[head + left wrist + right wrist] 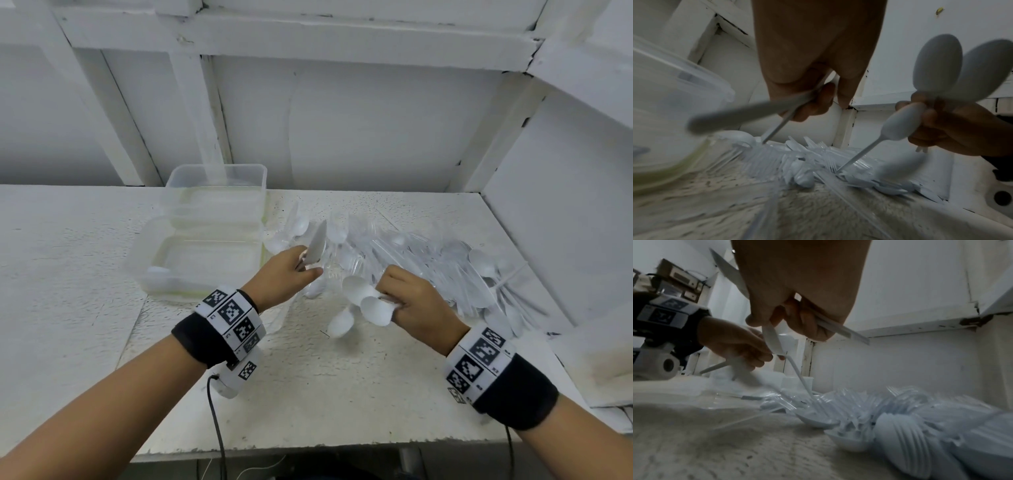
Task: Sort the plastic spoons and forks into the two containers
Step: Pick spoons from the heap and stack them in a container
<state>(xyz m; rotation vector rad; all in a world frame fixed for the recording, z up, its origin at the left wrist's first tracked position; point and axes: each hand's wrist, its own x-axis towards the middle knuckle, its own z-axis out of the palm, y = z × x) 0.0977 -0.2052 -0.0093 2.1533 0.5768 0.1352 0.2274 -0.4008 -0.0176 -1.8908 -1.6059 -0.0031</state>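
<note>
Several smooth white oval spoons (368, 301) clutched in the right hand (419, 305), one blurred white utensil (317, 245) pinched by the left hand (281, 274), glossy cutlery heap (455, 274) at two o'clock, two clear rectangular containers (198, 253) at ten o'clock on the rough speckled table (85, 274).

Containers: two clear plastic containers (219, 192) stand on the table, one behind the other. Hands: two. The right hand (416, 303) holds three white spoons (375, 310). Loose cutlery: one pile (445, 270) of spoons and forks, too tangled to count.
</note>
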